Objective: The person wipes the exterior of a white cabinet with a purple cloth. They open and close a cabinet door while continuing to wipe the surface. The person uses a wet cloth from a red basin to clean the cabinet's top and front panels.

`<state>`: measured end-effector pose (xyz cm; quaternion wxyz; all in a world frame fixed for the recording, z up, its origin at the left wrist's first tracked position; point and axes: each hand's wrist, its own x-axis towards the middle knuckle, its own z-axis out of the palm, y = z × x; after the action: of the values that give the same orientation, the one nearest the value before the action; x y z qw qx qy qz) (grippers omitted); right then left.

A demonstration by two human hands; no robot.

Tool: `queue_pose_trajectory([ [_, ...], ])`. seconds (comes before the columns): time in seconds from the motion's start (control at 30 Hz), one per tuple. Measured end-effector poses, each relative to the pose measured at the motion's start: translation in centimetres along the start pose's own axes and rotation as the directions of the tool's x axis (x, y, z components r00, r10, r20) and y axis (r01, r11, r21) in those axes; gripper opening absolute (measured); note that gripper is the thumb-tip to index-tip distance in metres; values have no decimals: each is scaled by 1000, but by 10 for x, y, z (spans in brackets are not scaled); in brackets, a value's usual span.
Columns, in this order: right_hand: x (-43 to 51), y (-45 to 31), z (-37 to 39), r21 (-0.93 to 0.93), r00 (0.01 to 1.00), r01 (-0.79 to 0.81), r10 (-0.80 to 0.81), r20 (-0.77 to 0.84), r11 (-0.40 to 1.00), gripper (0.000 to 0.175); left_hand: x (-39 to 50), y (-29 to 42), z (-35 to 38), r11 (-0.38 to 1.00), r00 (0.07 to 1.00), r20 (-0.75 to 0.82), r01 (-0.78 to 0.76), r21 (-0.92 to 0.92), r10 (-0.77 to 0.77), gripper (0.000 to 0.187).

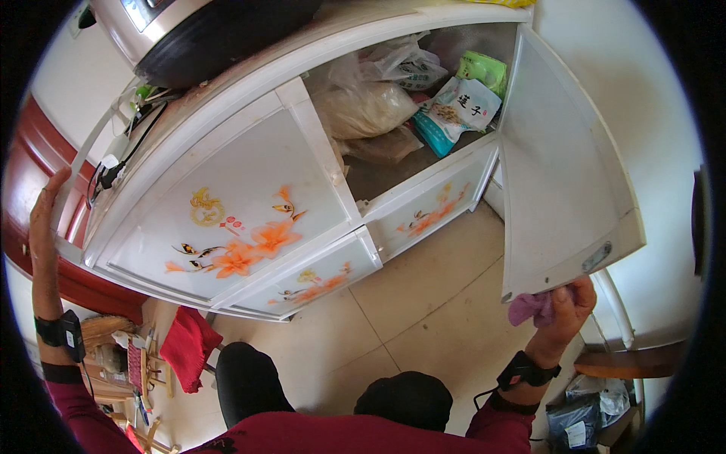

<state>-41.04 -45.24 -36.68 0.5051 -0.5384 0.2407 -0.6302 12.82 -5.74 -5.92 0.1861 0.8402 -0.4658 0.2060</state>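
A white cabinet with orange flower prints (227,227) stands before me, its upper right door (567,164) swung open. My right hand (567,309) holds a crumpled purple cloth (532,309) at the lower corner of that door. On the far left, my left hand (54,196) rests against a white metal frame bar (93,139) beside the cabinet's end; its fingers are partly hidden. Inside the open compartment lie a clear bag of pale contents (368,110), a white and teal food packet (459,110), a green packet (482,71) and other plastic bags (405,65).
A large metal appliance with a dark base (187,40) sits on the cabinet top, near a power strip with cables (116,150). A red cloth-covered stool (190,346) stands lower left beside wooden items. Bags (590,408) lie lower right, under a brown wooden edge (629,362).
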Motion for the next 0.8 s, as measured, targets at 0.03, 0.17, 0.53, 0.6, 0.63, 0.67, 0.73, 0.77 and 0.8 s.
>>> queue_pose_trajectory([
  [0.03,1,0,-6,-33,1000,-11,11,-18,999,19,0,-1,0,999,999,-3,33,-6,-33,54],
  [0.17,5,3,-19,-65,997,-12,7,-81,998,25,5,-10,1,998,998,-34,53,38,-52,52],
  [0.53,9,9,0,-58,970,-2,16,244,998,23,3,-5,2,997,996,-51,71,32,-69,51],
  [0.6,15,10,24,-6,933,38,-33,359,999,21,5,-7,3,997,997,-54,63,53,-61,51],
  [0.63,17,13,40,26,907,33,-41,418,999,19,5,-7,3,999,999,-27,42,24,-41,51],
  [0.67,19,15,55,40,887,33,-48,459,999,17,6,-7,3,999,999,-18,43,24,-42,50],
  [0.73,22,24,89,9,837,9,-12,547,1000,12,3,-5,2,995,999,-8,51,85,-51,50],
  [0.77,25,31,108,49,827,27,-50,560,998,11,2,-3,1,999,999,12,32,39,-33,49],
  [0.8,28,40,127,46,817,35,-55,574,998,10,1,-1,1,999,999,36,38,-2,-38,52],
])
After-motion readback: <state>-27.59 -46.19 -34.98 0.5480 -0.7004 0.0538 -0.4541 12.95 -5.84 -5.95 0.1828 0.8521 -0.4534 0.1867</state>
